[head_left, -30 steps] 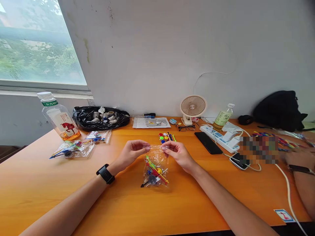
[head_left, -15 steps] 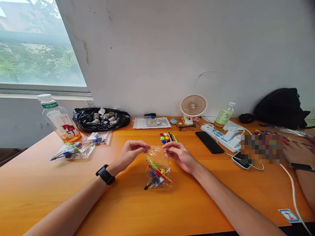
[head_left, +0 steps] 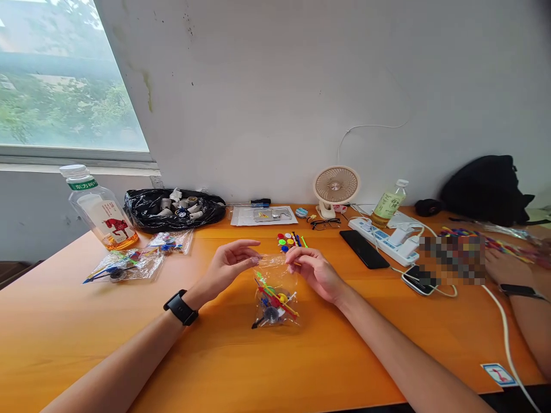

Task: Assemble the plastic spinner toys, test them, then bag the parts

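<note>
A clear plastic bag stands in front of me, holding small coloured plastic pieces, among them arrow-tipped rods and round discs. My right hand pinches its top right corner between thumb and fingers. At the top left corner, the thumb of my left hand is by the bag's edge, while the index finger is lifted apart from it. A dark watch is on my left wrist. Just behind the bag lie several loose coloured discs and rods.
Two similar filled bags lie at left beside a large bottle. Behind are a black plastic bag, a fan and glasses. At right: a phone, power strip, cables and another person's hand.
My left index finger has lifted away from the thumb, loosening the pinch at the bag's left corner. My right hand keeps its hold. The view has shifted slightly.
</note>
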{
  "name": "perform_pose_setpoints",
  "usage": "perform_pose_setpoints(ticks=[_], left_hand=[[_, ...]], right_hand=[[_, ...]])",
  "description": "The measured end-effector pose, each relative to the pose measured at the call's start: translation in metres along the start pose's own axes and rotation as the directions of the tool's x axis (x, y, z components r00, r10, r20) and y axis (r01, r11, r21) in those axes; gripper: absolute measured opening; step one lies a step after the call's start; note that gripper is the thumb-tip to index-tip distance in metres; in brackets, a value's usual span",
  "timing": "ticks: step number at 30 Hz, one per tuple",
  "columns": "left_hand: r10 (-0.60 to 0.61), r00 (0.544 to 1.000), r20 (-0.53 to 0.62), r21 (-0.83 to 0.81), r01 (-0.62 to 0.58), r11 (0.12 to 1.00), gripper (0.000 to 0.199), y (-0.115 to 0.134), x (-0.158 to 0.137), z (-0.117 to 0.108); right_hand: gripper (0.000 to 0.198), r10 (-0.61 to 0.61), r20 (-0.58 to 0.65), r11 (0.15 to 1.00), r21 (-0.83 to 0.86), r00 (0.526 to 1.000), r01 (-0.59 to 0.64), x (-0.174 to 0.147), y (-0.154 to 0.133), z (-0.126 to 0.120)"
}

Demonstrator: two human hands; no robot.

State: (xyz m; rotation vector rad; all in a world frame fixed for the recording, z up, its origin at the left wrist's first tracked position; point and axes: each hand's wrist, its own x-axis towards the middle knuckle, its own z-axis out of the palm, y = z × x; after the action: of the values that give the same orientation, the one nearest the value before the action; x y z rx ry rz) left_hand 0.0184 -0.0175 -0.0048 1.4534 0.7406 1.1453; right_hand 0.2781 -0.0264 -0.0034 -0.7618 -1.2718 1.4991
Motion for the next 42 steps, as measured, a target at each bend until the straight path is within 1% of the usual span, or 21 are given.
perform_pose_setpoints(ticks=[3, 6, 7, 9, 11, 13, 16, 18, 22, 25, 28, 30, 33, 34, 36, 38, 40, 42], left_hand=[[0.021, 0.999, 0.026, 0.05, -0.022, 0.999, 0.02, 0.001, 0.0, -0.001], [0.022, 0.999, 0.026, 0.071, -0.024, 0.997, 0.015, 0.002, -0.001, -0.003], [0.015, 1.0, 0.016, 0.049, -0.015, 0.999, 0.013, 0.002, -0.001, -0.003], [-0.011, 1.0, -0.009, -0.054, 0.01, 0.998, 0.012, 0.001, -0.001, -0.002], [-0.061, 0.998, -0.022, -0.189, 0.056, 0.98, 0.022, 0.001, -0.001, 0.001], [-0.146, 0.989, -0.001, -0.251, 0.141, 0.958, 0.036, -0.001, -0.001, 0.006], [-0.276, 0.96, 0.051, -0.211, 0.28, 0.937, 0.054, -0.003, -0.002, 0.012], [-0.308, 0.949, 0.062, -0.178, 0.314, 0.933, 0.056, -0.003, -0.002, 0.014], [-0.273, 0.961, 0.051, -0.059, 0.276, 0.959, 0.049, 0.001, -0.004, 0.014], [-0.245, 0.967, 0.071, 0.017, 0.244, 0.97, 0.042, 0.006, -0.005, 0.014], [-0.234, 0.97, 0.069, 0.035, 0.232, 0.972, 0.037, 0.008, -0.005, 0.014], [-0.23, 0.971, 0.061, 0.032, 0.229, 0.973, 0.035, 0.008, -0.006, 0.015], [-0.229, 0.972, 0.058, 0.034, 0.227, 0.973, 0.036, 0.007, -0.006, 0.015], [-0.228, 0.972, 0.058, 0.037, 0.227, 0.973, 0.036, 0.007, -0.006, 0.015], [-0.228, 0.972, 0.062, 0.041, 0.226, 0.973, 0.035, 0.007, -0.005, 0.016], [-0.223, 0.972, 0.075, 0.047, 0.22, 0.974, 0.035, 0.008, -0.006, 0.016], [-0.219, 0.971, 0.093, 0.058, 0.215, 0.975, 0.035, 0.008, -0.006, 0.016], [-0.217, 0.971, 0.101, 0.072, 0.211, 0.975, 0.036, 0.007, -0.005, 0.014]], right_hand=[[0.015, 0.001, 0.005, 1.0, 0.005, 1.0, -0.001, 0.0, -0.001, 0.0], [0.018, -0.028, 0.018, 0.998, -0.048, 0.999, 0.029, -0.001, -0.002, 0.001], [0.02, -0.042, 0.022, 0.996, -0.072, 0.999, 0.044, -0.002, -0.002, 0.001], [0.024, -0.074, 0.025, 0.99, -0.12, 0.997, 0.076, -0.002, -0.002, 0.001], [0.026, -0.103, 0.021, 0.981, -0.163, 0.994, 0.105, -0.002, -0.001, 0.001], [0.028, -0.128, 0.019, 0.971, -0.203, 0.992, 0.129, -0.003, -0.001, 0.002], [0.029, -0.172, 0.032, 0.945, -0.275, 0.984, 0.175, -0.003, -0.002, 0.002], [0.03, -0.198, 0.051, 0.923, -0.327, 0.979, 0.204, -0.003, -0.002, 0.002], [0.031, -0.206, 0.079, 0.896, -0.385, 0.975, 0.221, -0.003, -0.003, 0.004], [0.031, -0.201, 0.075, 0.894, -0.393, 0.977, 0.214, -0.004, -0.003, 0.005], [0.031, -0.171, 0.072, 0.913, -0.363, 0.983, 0.185, -0.006, -0.004, 0.005], [0.028, -0.145, 0.071, 0.933, -0.322, 0.987, 0.16, -0.007, -0.006, 0.004], [0.019, -0.134, 0.016, 0.955, -0.263, 0.991, 0.133, -0.007, -0.006, 0.004], [0.022, -0.121, -0.006, 0.961, -0.252, 0.993, 0.116, -0.007, -0.006, 0.005], [0.032, -0.071, -0.031, 0.966, -0.25, 0.997, 0.061, -0.006, -0.004, 0.007], [0.039, -0.018, -0.018, 0.957, -0.289, 1.0, 0.012, -0.005, -0.002, 0.011], [0.039, 0.001, -0.004, 0.941, -0.34, 1.0, -0.002, -0.005, 0.002, 0.014], [0.041, -0.006, -0.01, 0.932, -0.364, 1.0, 0.002, -0.004, 0.004, 0.016]])
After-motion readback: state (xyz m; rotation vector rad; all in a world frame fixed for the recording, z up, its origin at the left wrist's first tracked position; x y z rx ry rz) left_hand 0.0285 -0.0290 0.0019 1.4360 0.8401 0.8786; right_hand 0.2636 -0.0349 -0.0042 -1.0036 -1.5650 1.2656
